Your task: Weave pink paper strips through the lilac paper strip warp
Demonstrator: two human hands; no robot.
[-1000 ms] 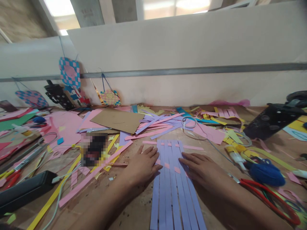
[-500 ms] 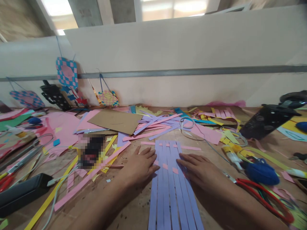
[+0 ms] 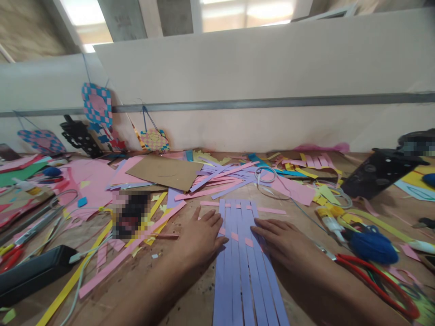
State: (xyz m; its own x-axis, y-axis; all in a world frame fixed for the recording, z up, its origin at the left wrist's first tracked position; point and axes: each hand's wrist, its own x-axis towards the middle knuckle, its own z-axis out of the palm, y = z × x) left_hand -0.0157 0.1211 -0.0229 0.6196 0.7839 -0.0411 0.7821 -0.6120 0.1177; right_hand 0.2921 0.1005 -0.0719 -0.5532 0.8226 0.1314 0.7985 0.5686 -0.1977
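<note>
Long purple paper strips (image 3: 238, 276) lie side by side at the front centre. An upper pink strip (image 3: 272, 210) crosses them near their far ends, passing over some and under others. A lower pink strip (image 3: 248, 242) is also woven through, between my hands. My left hand (image 3: 204, 233) lies flat with fingers spread at the strips' left edge, touching the lower strip's left end. At the right edge rests my right hand (image 3: 280, 237), fingers stretched out, covering that strip's right end.
Red-handled scissors (image 3: 377, 283) and blue yarn (image 3: 374, 244) lie to the right, near a glue bottle (image 3: 329, 222). Brown cardboard (image 3: 165, 172) sits on paper scraps behind. A black box (image 3: 37, 274) is at the left; a dark tumbler (image 3: 380, 172) stands back right.
The whole view has shifted very slightly. Both hands stay beside the purple strips, with the left thumb a little farther over their edge.
</note>
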